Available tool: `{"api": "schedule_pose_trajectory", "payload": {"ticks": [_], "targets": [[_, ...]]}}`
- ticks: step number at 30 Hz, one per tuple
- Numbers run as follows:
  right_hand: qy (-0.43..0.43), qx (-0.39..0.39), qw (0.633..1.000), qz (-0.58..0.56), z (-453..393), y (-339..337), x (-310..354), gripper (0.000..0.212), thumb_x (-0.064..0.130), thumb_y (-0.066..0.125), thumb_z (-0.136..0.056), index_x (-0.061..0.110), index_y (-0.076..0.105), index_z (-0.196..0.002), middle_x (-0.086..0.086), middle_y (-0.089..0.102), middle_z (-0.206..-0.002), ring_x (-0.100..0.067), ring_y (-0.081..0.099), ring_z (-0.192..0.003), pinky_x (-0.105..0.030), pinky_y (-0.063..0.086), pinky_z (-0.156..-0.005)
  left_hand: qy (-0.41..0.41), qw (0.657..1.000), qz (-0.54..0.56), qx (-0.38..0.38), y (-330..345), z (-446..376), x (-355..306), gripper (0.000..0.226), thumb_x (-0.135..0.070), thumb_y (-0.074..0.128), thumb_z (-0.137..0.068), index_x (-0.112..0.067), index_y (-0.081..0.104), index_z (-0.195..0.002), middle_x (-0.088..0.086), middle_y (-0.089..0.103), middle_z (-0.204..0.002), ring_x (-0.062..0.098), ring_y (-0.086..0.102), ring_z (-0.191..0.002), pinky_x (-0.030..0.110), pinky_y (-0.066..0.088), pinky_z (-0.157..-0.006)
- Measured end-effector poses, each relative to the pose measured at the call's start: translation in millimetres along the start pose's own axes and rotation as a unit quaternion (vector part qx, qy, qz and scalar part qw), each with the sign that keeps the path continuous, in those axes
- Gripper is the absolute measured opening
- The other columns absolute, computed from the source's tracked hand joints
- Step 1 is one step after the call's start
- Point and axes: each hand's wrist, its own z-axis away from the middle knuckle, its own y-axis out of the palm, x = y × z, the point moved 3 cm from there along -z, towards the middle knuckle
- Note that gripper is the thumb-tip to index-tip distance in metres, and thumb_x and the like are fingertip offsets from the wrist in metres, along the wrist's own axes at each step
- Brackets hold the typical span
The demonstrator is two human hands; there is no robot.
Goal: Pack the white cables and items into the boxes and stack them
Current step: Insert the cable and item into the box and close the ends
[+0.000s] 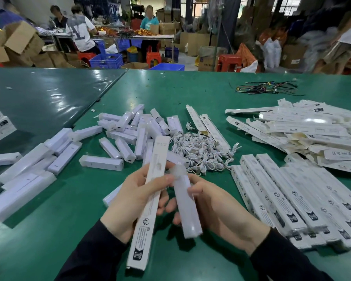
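I see my left hand [130, 196] curled round a long, thin white box [150, 197] with black print and a logo near its low end; it runs from the lower middle up toward the far pile. My right hand [215, 207] grips a shorter, smooth white bar [186, 209], slightly blurred, with a frosted cap at its top, just beside the box. Both are held above the table's near edge, the two hands close together but each clamped on its own thing.

The table [190, 94] is covered in shiny green mat, two sheets meeting at a seam on the left. Beyond it is a workshop with cardboard cartons, blue crates [106, 60], red stools [229, 62] and three seated people at a far bench.

One tangle of white cables [203, 151] lies in the middle. More bars [118, 136], too many to count, lie scattered to the left. At right, about eight filled boxes [292, 203] lie side by side, with a loose heap of flat boxes [304, 128] behind. One bunch of dark wires [265, 88] lies far right.
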Motion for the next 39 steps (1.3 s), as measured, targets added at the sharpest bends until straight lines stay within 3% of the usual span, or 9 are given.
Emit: {"api": "schedule_pose_trajectory", "payload": {"ticks": [3,6,10,16,21,26,31,35,39], "targets": [[-0.006,-0.004,1.0,-0.03,-3.3,-0.2,-0.5,0.038,0.042,0.048,-0.094,0.026,0.066,-0.123,-0.008,0.058,-0.073,-0.015,0.047,-0.05,-0.026,0.044,-0.05,-0.055,0.997,0.035,0.028,6.3,2.8,2.9,0.039,-0.039,0.062,-0.084,-0.005,0.065,-0.103,0.011,0.056,-0.068,0.016,0.044,-0.042,0.02,0.035,-0.034],[-0.001,-0.009,0.998,-0.057,-5.5,-6.0,-1.0,0.045,0.045,0.055,-0.087,0.018,0.064,-0.122,-0.006,0.056,-0.071,-0.011,0.04,-0.045,-0.02,0.037,-0.041,-0.075,0.992,0.101,0.03,4.2,2.7,0.6,0.044,-0.044,0.045,-0.086,-0.007,0.067,-0.094,0.012,0.055,-0.069,0.017,0.039,-0.043,0.02,0.033,-0.037],[0.017,0.01,0.994,-0.112,-5.0,-10.2,-1.8,0.047,0.047,0.051,-0.091,0.01,0.061,-0.12,-0.008,0.055,-0.071,-0.009,0.037,-0.04,-0.018,0.035,-0.036,-0.053,0.992,0.118,0.009,-1.9,1.6,-3.4,0.036,-0.037,0.046,-0.083,-0.014,0.074,-0.084,0.011,0.055,-0.07,0.017,0.039,-0.046,0.024,0.036,-0.039],[0.022,0.016,0.996,-0.08,-1.3,-8.0,-1.8,0.051,0.067,0.053,-0.084,0.016,0.059,-0.09,0.001,0.037,-0.052,-0.008,0.028,-0.034,-0.016,0.029,-0.032,-0.063,0.994,0.086,-0.001,0.4,2.6,1.2,0.035,-0.039,0.053,-0.083,-0.01,0.066,-0.097,0.009,0.056,-0.071,0.016,0.041,-0.045,0.021,0.036,-0.04],[0.042,-0.011,0.996,-0.083,1.7,-2.3,-1.1,0.044,0.061,0.049,-0.084,0.02,0.053,-0.072,0.004,0.027,-0.045,-0.006,0.017,-0.029,-0.011,0.021,-0.03,-0.047,0.997,0.059,-0.007,1.9,2.2,2.2,0.035,-0.035,0.059,-0.082,-0.008,0.062,-0.104,0.009,0.055,-0.072,0.015,0.041,-0.044,0.023,0.036,-0.038],[0.048,-0.024,0.995,-0.079,1.7,1.4,-4.0,0.047,0.06,0.037,-0.087,0.017,0.049,-0.072,0.004,0.025,-0.042,-0.006,0.016,-0.027,-0.011,0.018,-0.03,0.011,0.999,-0.038,0.007,11.2,5.7,2.0,0.024,-0.026,0.073,-0.072,-0.018,0.069,-0.095,0.011,0.062,-0.073,0.015,0.044,-0.044,0.021,0.038,-0.039],[0.079,0.014,0.995,-0.064,4.3,5.3,-4.4,0.053,0.067,0.04,-0.08,0.018,0.045,-0.059,0.004,0.026,-0.04,-0.008,0.019,-0.028,-0.014,0.022,-0.032,0.04,0.998,-0.044,0.038,17.8,11.2,-1.5,0.034,-0.007,0.083,-0.069,-0.002,0.068,-0.099,0.016,0.069,-0.065,0.011,0.062,-0.048,0.014,0.046,-0.046],[0.096,0.002,0.993,-0.07,4.5,10.5,-7.9,0.051,0.067,0.044,-0.077,0.022,0.044,-0.054,0.005,0.023,-0.039,-0.007,0.016,-0.027,-0.012,0.018,-0.032,0.021,0.996,-0.071,0.053,18.8,11.9,1.3,0.035,-0.03,0.081,-0.054,-0.021,0.078,-0.088,0.009,0.069,-0.065,0.013,0.057,-0.051,0.018,0.042,-0.043],[0.087,-0.032,0.992,-0.088,3.6,11.4,-8.9,0.052,0.06,0.035,-0.087,0.02,0.057,-0.062,0.004,0.024,-0.037,-0.008,0.014,-0.027,-0.01,0.016,-0.033,0.019,0.996,-0.079,0.041,20.1,10.6,2.9,0.035,-0.03,0.081,-0.054,-0.025,0.077,-0.089,-0.002,0.065,-0.064,0.008,0.05,-0.048,0.018,0.04,-0.041]]}}
